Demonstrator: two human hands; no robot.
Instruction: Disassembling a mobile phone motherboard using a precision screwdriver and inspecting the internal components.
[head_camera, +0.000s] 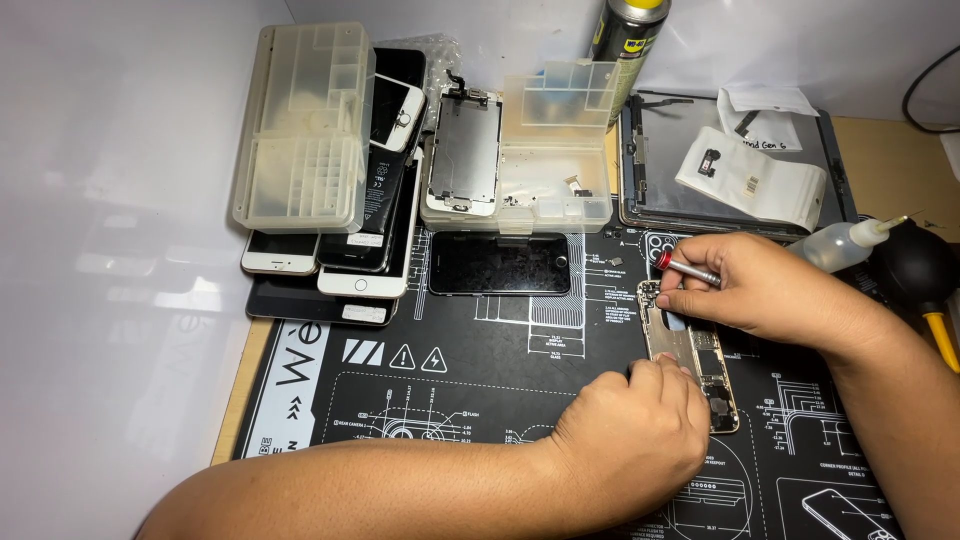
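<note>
Two hands work an opened phone on a black repair mat.

The left hand (632, 425) curls knuckles-up, fingertips pinning the opened phone (690, 352) at mid-mat — its metal frame bare. The right hand (765, 290), wrist bent inward, pinches a slim red-tipped screwdriver (686, 267) at the phone's top edge. Bare printed mat (480, 350) lies open leftward; beyond, a dark glass screen (500, 264), translucent plastic trays (300, 125) on stacked phones.

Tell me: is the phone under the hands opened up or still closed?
Opened up. The phone body lies on the black repair mat with no screen, its metal plates and internal parts exposed.
</note>
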